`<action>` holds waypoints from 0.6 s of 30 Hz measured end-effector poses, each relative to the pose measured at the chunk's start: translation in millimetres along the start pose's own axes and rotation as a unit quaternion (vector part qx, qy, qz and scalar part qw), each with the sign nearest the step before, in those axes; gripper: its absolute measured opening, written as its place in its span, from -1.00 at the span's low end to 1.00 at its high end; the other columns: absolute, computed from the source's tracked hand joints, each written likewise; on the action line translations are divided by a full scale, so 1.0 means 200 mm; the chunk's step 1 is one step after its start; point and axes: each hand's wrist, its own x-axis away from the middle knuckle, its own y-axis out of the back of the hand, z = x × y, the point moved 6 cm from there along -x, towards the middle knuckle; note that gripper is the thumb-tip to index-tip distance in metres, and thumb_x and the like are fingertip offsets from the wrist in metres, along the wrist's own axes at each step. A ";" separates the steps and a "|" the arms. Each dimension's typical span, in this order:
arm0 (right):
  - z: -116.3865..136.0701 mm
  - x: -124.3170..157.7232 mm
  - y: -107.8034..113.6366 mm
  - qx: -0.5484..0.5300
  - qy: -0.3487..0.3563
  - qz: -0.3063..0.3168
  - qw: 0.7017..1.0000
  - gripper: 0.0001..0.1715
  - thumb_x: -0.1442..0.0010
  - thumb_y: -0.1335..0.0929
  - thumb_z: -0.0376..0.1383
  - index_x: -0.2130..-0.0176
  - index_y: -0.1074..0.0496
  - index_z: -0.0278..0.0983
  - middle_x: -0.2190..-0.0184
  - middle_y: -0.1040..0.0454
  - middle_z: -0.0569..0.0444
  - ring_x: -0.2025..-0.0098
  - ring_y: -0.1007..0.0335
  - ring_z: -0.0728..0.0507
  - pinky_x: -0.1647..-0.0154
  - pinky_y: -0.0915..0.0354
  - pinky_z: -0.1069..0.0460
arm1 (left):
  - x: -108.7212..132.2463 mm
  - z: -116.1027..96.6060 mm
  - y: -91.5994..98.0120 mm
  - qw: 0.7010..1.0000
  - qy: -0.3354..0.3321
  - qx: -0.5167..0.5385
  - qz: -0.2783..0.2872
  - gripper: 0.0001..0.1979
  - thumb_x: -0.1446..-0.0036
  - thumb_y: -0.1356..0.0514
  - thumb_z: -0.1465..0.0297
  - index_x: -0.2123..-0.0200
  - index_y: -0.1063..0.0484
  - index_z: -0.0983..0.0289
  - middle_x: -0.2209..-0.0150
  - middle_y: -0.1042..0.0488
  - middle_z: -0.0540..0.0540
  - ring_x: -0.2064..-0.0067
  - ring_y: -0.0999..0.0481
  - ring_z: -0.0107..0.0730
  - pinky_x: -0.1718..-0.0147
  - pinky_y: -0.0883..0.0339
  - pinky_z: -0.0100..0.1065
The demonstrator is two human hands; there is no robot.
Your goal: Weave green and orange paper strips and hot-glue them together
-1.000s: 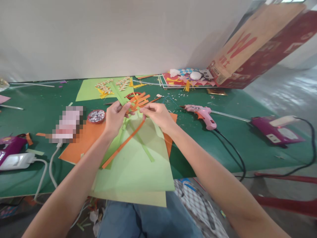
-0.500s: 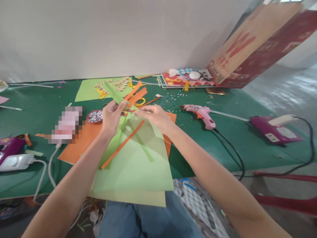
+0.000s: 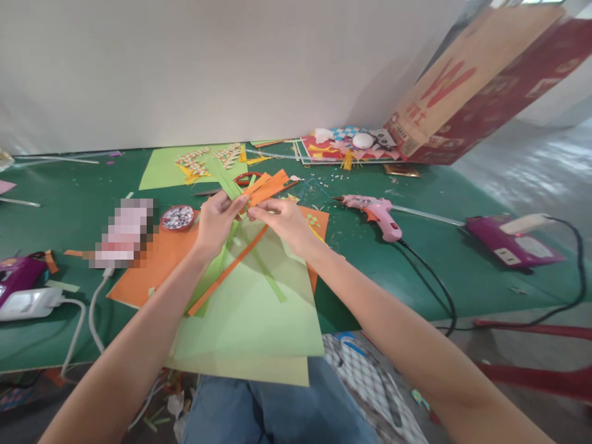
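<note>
Green paper strips [image 3: 225,179] and orange paper strips [image 3: 272,187] cross one another between my two hands, above the stacked sheets. My left hand [image 3: 218,219] pinches the strips near their crossing. From the other side, my right hand [image 3: 282,222] has thumb and forefinger closed on the strips close to the same spot; the exact grip point is partly hidden. Under the hands lie pale green paper sheets [image 3: 259,327], with a loose orange strip [image 3: 226,274] and a thin green strip [image 3: 269,274] on top. Scissors [image 3: 245,179] lie just behind the strips.
A pink glue gun [image 3: 377,213] lies to the right, its cord hanging over the table edge. Beyond it is a purple power strip [image 3: 513,243]. A dish of small pieces [image 3: 178,217] and a blurred-out phone [image 3: 124,233] are at left. A paper bag [image 3: 444,80] leans at back right.
Both hands have shifted slightly; the left moved right. The held orange strips have swung lower and to the right, and the scissors and small woven scraps show more.
</note>
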 end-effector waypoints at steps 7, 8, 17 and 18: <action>-0.01 -0.01 0.00 0.004 -0.025 0.014 1.000 -0.73 0.01 -0.42 -0.11 0.40 -0.50 -0.28 0.28 -0.55 0.03 0.20 -0.41 -0.10 0.15 -0.24 0.00 | 0.00 -0.01 0.03 0.999 0.011 0.019 -0.037 -0.76 0.04 -0.35 0.31 0.57 -0.38 0.28 0.59 -0.38 -0.07 0.55 -0.35 -0.56 0.58 -0.24 -0.50; -0.01 -0.01 0.00 0.002 -0.024 0.018 1.000 -0.73 0.00 -0.42 -0.11 0.39 -0.50 -0.28 0.28 -0.55 0.03 0.20 -0.41 -0.10 0.14 -0.24 0.00 | 0.00 -0.01 0.03 0.999 0.019 0.023 -0.040 -0.78 0.04 -0.35 0.31 0.56 -0.40 0.28 0.58 -0.39 -0.06 0.53 -0.37 -0.55 0.57 -0.25 -0.50; 0.02 -0.01 -0.02 0.022 0.032 0.053 0.998 -0.65 -0.06 -0.38 -0.03 0.51 -0.44 -0.25 0.44 -0.50 0.09 0.27 -0.41 -0.08 0.17 -0.22 0.02 | 0.00 0.03 0.03 0.995 0.079 0.063 -0.016 -0.76 0.08 -0.37 0.27 0.54 -0.42 0.28 0.54 -0.37 -0.06 0.51 -0.37 -0.57 0.53 -0.29 -0.50; 0.02 -0.01 -0.02 0.020 0.035 0.053 0.998 -0.65 -0.06 -0.37 -0.03 0.50 -0.44 -0.25 0.44 -0.50 0.09 0.28 -0.40 -0.07 0.18 -0.22 0.02 | 0.00 0.04 0.02 0.994 0.085 0.070 -0.010 -0.77 0.09 -0.37 0.26 0.53 -0.43 0.28 0.53 -0.38 -0.05 0.51 -0.37 -0.57 0.53 -0.30 -0.50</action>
